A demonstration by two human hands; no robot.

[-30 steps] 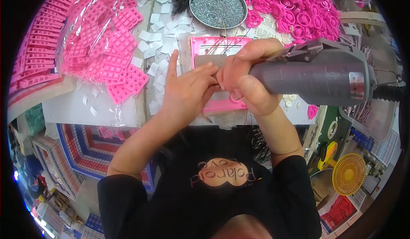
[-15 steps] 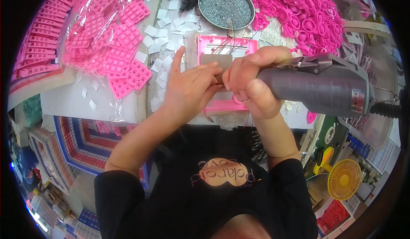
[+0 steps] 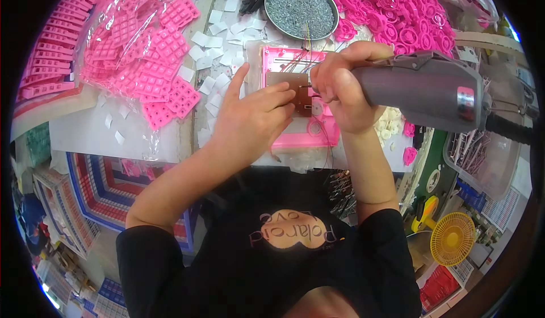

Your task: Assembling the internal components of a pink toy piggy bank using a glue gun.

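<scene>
My right hand (image 3: 346,91) is wrapped around a grey power screwdriver (image 3: 417,88), whose thick body points right. Its bit end is close to a small brown circuit board (image 3: 305,103) and mostly hidden by my fingers. The board lies on a grey plate (image 3: 278,79) inside a pink plastic housing (image 3: 306,141). My left hand (image 3: 255,111) is bent over the board's left edge, fingertips touching it and one finger raised. Whether a small screw is between those fingers is hidden. Thin wires (image 3: 295,63) run across the housing's far part.
A round tin of screws (image 3: 301,11) stands beyond the housing. Pink button pads (image 3: 153,51) in clear plastic lie left, with white paper pieces (image 3: 207,51) beside them. Pink ring-shaped parts (image 3: 409,20) are heaped far right. White small parts (image 3: 389,125) lie near my right wrist.
The screwdriver and my right hand have shifted slightly right and away from my left hand. My left fingers have drawn back a little, exposing more of the brown board.
</scene>
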